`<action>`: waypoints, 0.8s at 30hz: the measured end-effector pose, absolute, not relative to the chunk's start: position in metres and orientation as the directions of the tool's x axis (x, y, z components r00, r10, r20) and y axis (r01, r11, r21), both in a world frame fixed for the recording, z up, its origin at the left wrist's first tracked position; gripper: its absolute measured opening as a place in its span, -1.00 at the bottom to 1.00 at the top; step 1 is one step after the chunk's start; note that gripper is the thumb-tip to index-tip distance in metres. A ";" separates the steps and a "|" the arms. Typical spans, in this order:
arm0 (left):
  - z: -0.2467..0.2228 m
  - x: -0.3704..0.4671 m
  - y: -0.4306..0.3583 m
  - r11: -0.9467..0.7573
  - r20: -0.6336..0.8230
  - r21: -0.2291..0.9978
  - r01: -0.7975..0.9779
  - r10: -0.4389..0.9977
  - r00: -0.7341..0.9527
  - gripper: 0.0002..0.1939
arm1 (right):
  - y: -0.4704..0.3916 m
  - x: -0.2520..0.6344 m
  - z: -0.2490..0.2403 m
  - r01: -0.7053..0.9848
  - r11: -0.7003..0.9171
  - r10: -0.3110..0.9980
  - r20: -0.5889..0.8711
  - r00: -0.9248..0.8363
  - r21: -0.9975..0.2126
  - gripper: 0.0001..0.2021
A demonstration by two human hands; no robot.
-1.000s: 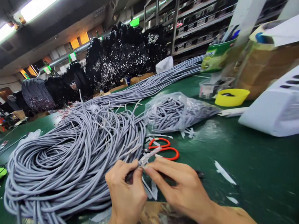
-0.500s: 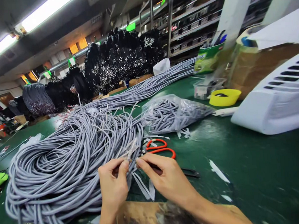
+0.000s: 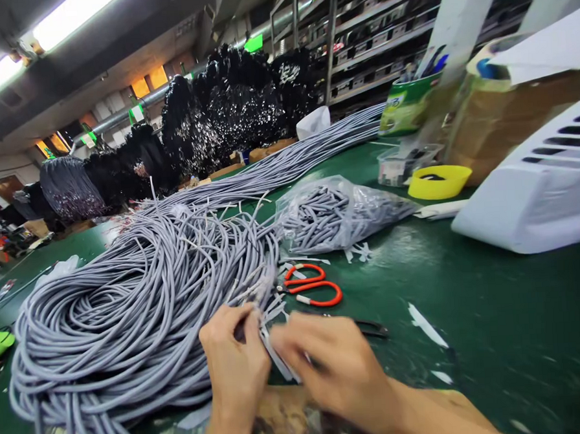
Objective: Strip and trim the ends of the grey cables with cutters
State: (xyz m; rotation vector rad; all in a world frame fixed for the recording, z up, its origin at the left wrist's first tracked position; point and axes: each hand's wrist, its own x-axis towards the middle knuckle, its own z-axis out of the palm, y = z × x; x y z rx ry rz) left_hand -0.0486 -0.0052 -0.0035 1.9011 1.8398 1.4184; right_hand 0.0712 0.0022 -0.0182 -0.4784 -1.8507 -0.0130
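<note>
My left hand point(image 3: 237, 365) is closed in a pinch at the near edge of a big coil of grey cable point(image 3: 107, 356). A pale cable end point(image 3: 257, 287), blurred and frayed-looking, sticks up beyond the fingertips. Close beside it on the right, my right hand point(image 3: 336, 363) is smeared by motion. Its fingers are bent, and whatever lies between them cannot be made out. Red-handled scissors point(image 3: 318, 301) lie just past both hands. A dark tool point(image 3: 374, 329) shows partly behind my right hand. White strips point(image 3: 278, 360) lie under and between the hands.
A clear bag of short grey pieces point(image 3: 319, 219) rests beyond the scissors. To the right are a yellow tape ring point(image 3: 439, 190), a green pen can point(image 3: 405, 110) and a white slotted housing point(image 3: 527, 204). A brown board point(image 3: 285, 415) sits at the green table's point(image 3: 494, 323) near edge.
My right hand has moved slightly away from the left fingertips, toward me and to the right, and is now blurred. My left hand has shifted a little right, still pinching.
</note>
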 end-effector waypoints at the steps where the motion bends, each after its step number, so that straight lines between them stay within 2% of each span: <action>1: -0.003 -0.050 -0.003 -0.213 0.493 0.666 0.715 0.845 -0.207 -0.82 | -0.002 0.070 -0.018 0.266 0.951 0.233 0.932 -0.279 -0.158 -0.69; 3: 0.000 -0.054 0.000 -0.176 0.432 0.705 0.687 0.875 -0.219 -0.79 | -0.004 0.068 -0.016 0.201 0.973 0.164 0.946 -0.279 -0.110 -0.69; 6: 0.005 -0.057 0.001 -0.177 0.352 0.784 0.596 0.916 -0.191 -0.71 | 0.010 0.074 -0.013 0.387 0.858 0.428 0.888 -0.170 -0.339 -0.76; 10: 0.009 -0.057 -0.002 -0.221 0.380 0.780 0.586 0.910 -0.163 -0.69 | 0.032 0.083 -0.014 0.520 0.753 0.532 0.838 -0.122 -0.403 -0.72; 19: 0.009 -0.054 -0.006 -0.276 0.431 0.740 0.614 0.895 -0.118 -0.75 | 0.031 0.082 -0.020 0.486 0.748 0.602 0.771 -0.209 -0.453 -0.70; 24: 0.007 -0.054 -0.006 -0.181 0.301 0.845 0.503 0.939 -0.168 -0.82 | 0.033 0.080 -0.017 0.388 0.708 0.697 0.673 -0.249 -0.590 -0.65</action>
